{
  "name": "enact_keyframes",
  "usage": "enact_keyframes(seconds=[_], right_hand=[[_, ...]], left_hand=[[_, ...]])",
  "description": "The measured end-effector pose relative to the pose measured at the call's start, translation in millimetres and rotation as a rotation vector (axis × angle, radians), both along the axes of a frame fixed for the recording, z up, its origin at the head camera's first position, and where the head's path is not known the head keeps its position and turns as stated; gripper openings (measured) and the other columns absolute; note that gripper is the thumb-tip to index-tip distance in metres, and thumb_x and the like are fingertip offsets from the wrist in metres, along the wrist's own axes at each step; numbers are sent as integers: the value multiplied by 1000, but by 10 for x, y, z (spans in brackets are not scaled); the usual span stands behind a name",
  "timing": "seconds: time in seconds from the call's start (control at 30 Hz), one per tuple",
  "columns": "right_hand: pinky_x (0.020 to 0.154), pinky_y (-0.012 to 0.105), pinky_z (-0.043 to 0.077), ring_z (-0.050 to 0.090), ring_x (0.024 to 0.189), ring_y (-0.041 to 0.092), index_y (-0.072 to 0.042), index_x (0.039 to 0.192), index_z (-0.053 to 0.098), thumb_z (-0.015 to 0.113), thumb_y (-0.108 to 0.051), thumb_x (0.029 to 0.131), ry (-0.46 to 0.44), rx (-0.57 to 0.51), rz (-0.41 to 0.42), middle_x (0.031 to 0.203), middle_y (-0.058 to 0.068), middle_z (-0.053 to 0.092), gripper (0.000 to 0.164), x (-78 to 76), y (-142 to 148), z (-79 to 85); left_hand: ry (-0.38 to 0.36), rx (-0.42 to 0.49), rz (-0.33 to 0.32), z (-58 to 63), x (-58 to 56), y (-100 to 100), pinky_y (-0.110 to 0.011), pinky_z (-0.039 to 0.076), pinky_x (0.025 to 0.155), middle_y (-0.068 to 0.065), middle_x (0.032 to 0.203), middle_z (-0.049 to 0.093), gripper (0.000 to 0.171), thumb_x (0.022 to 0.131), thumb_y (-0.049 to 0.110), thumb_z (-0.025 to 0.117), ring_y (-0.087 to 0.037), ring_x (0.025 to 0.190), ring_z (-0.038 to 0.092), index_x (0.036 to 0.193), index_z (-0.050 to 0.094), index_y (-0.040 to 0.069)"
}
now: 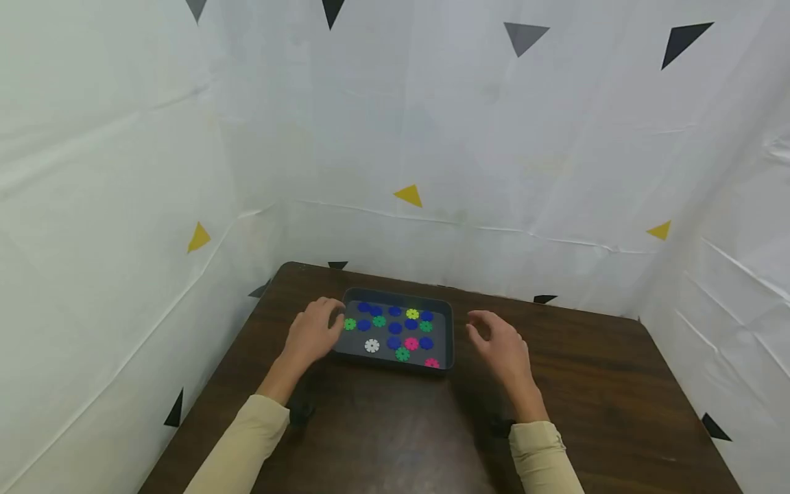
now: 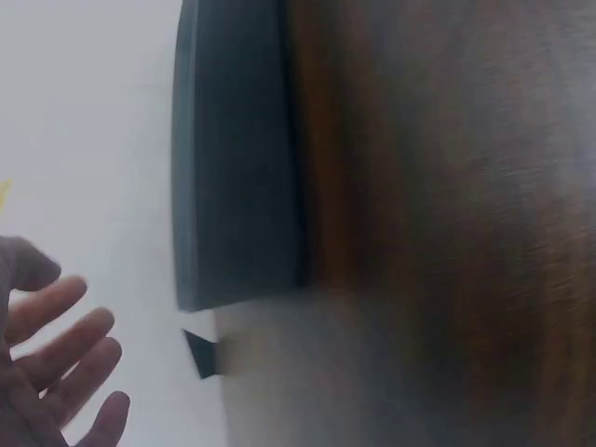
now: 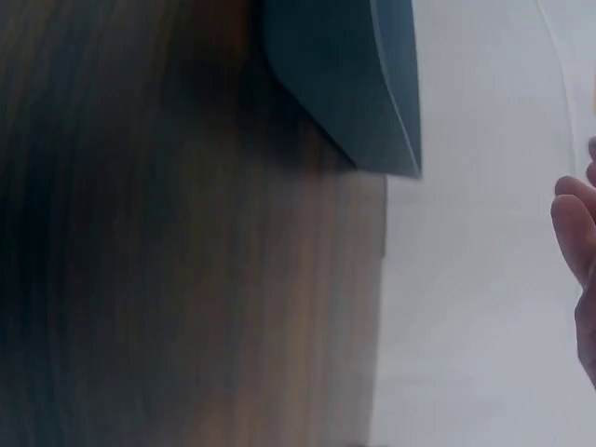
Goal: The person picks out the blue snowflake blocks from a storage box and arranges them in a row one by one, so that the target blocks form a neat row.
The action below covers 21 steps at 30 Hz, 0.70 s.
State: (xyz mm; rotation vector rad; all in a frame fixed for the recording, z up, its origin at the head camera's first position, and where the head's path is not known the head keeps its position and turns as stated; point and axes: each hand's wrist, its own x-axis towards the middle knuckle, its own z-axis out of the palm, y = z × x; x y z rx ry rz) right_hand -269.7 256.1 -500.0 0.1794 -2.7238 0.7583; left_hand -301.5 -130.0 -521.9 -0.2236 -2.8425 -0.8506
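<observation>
A dark grey rectangular tray (image 1: 385, 363) stands on the table, holding several notched plastic discs in blue, green, yellow, pink and white. Among them are a white disc (image 1: 372, 346) at the front left and a yellow disc (image 1: 412, 313) toward the back. My left hand (image 1: 313, 334) is at the tray's left end, its fingers loosely bent and overlapping the rim in the head view. Off the right end, my right hand (image 1: 503, 345) hovers with thumb and fingers apart. In the left wrist view, the left fingers (image 2: 70, 358) hold nothing. Only part of the right hand (image 3: 579, 251) shows in its wrist view.
The brown wooden table (image 1: 395, 432) reaches back to a white cloth wall (image 1: 469, 151) marked with black, grey and yellow triangles. Cloth also hangs along the left and right sides. The tray lies near the table's far edge, left of its middle.
</observation>
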Motion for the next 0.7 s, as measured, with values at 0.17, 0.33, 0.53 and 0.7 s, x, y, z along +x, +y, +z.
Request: enact_keyframes(seconds=[0.17,0.33,0.53,0.7], right_hand=[[76,46,60,71,98,26,-20,134,72,73,-35,103,-111,-41,-23,121,2,79,34,-79,-143,-130],[81,54,61,73,100,28,-17,131,74,76,-34,101,-171,-22,-27,120,4,79,34,-136,-261,-202],[83,55,63,75,99,30,-15,126,77,78,-31,100,-233,56,-33,117,7,80,31,-153,-373,-277],[82,55,63,76,97,29,-13,126,78,79,-32,99,-283,114,-35,115,6,81,33,-173,-450,-283]], left_hand=[[-119,361,108,-216,4,-114,-56,59,99,-15,136,67,33,109,26,58,-35,124,67,136,66,9],[-268,661,105,-412,-4,-167,-56,53,113,-22,146,63,43,111,26,59,-40,136,62,148,59,4],[-424,907,19,-556,16,-104,-57,44,125,-24,161,51,51,112,25,59,-40,149,51,158,49,4],[-458,925,18,-612,14,-42,-55,44,125,-24,159,54,49,111,20,61,-39,149,52,156,52,3]])
